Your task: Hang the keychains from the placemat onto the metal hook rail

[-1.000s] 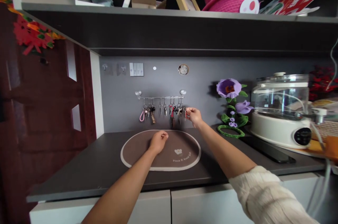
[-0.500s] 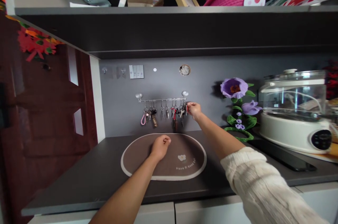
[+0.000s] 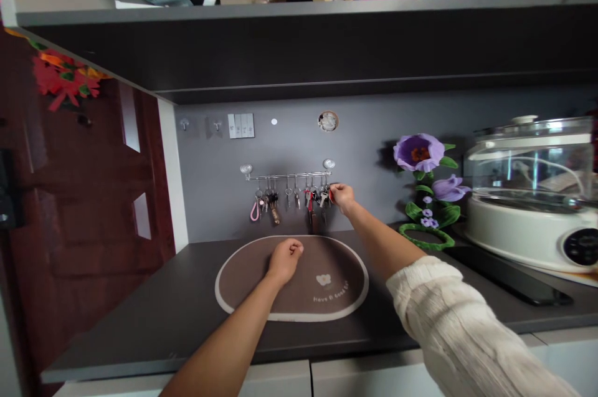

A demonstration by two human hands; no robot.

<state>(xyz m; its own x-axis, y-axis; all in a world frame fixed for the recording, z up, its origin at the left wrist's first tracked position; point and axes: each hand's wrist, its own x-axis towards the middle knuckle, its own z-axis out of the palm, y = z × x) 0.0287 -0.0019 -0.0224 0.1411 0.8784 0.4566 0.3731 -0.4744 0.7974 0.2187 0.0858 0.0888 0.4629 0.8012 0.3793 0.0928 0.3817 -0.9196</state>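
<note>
Right hand (image 3: 343, 197) pinches red tag (image 3: 331, 196), long axis near vertical; left hand (image 3: 284, 261) curled closed

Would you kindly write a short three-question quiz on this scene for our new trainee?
1. Multiple choice: Over which thing is the left hand?
A) the door
B) the brown mat
C) the upper shelf

2. True or false: The right hand has its fingertips at a small red item near the right end of the hook rail.

3. Fill in: As seen here, the white-based appliance stands to the ____ of the purple flowers.

Key: 1. B; 2. True; 3. right.
</note>
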